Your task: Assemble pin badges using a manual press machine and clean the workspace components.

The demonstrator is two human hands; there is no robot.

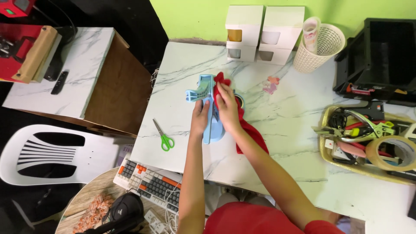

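pale blue plastic toy plane, smooth and hard-edged, lies mid tabletop on white marble-veined surface. left hand closed around its body, steadying it. right hand pinches soft red cloth against the plane's upper side; cloth trails loose under the forearm (hiding part of the plane). green-handled scissors lie left of it, well apart. white woven basket and white boxes stand against the green wall. tray of tools and tape roll at right edge. keyboard below the tabletop.
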